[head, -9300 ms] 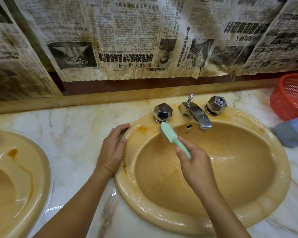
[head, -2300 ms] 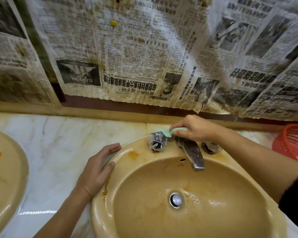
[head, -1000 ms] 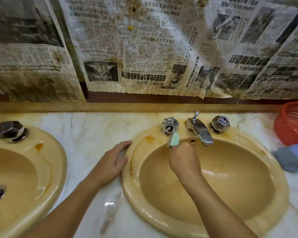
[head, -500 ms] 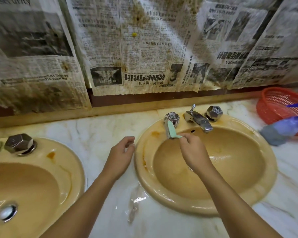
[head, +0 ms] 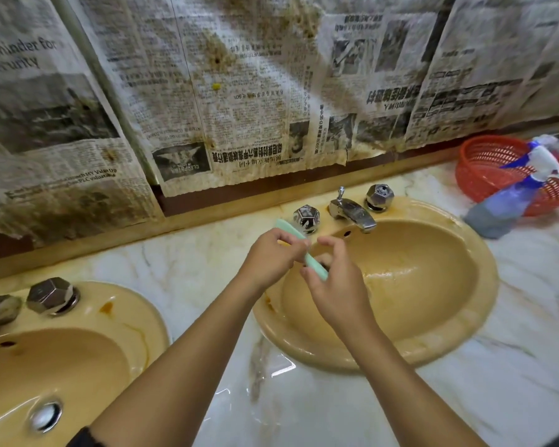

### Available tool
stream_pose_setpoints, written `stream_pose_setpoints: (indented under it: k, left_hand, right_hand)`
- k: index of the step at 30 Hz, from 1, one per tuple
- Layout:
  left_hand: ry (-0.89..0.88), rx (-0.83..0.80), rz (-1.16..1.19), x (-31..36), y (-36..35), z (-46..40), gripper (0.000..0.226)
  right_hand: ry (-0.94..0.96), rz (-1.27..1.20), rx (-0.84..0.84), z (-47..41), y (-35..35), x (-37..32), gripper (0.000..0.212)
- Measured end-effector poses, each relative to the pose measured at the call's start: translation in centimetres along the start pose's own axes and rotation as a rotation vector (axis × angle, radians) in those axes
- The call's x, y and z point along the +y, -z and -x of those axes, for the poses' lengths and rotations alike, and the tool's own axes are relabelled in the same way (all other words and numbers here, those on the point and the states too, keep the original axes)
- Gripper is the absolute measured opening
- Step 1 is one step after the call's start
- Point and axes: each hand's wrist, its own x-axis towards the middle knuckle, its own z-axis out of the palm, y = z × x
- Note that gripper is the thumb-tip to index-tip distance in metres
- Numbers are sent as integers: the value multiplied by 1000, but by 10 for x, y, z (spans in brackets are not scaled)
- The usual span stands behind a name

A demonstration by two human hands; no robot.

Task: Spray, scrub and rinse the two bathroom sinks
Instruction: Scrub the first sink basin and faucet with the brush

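Note:
A mint-green scrub brush hangs over the left rim of the right yellow sink. My left hand grips its middle, and the brush head pokes out above that hand near the left tap knob. The handle's end lies against the thumb side of my right hand. The fingers of that hand are loosely curled and lifted off the handle. The basin is stained orange-brown below the chrome faucet. The left yellow sink sits at the lower left with rust streaks on its rim.
A blue spray bottle leans against a red plastic basket at the right back of the marble counter. Stained newspaper covers the wall behind. The left sink's knob and drain are in view.
My left hand left the sink's rim and took hold of the brush's middle. My right hand loosened its fingers on the handle. The view shifted so more of the left sink shows.

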Motion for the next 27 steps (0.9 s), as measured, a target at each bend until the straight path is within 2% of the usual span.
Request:
stream_pose_setpoints:
  k: [5, 8, 11, 14, 16, 19, 21, 24, 27]
  left_hand:
    - [75, 38, -39, -12, -1, -5, 29]
    - [55, 98, -135, -25, 11, -5, 22]
    - [-16, 119, -318, -43, 19, -2, 12]
    - [-92, 132, -679, -56, 17, -6, 20]
    - [-143, 148, -809, -57, 14, -16, 27]
    - [-154, 179, -873, -52, 12, -36, 31]
    - [-152, 171, -888, -49, 6, -42, 30]
    - [-216, 133, -961, -51, 0, -40, 28]
    - [-219, 194, -979, -51, 14, -51, 30]
  right_hand:
    - [-62, -97, -41, 16, -12, 11, 47]
    - [-137, -85, -31, 29, -12, 33, 44]
    - [-224, 99, 1, 41, -11, 60, 39]
    - [-271, 362, -33, 50, -12, 74, 38]
    - [-251, 429, -21, 52, -16, 75, 42]
    - [-137, 486, 31, 50, -28, 82, 64]
    - [-143, 557, 56, 49, -32, 89, 74]
    - [-167, 601, 33, 49, -34, 92, 77]
    - [-182, 623, 32, 49, -35, 91, 75]
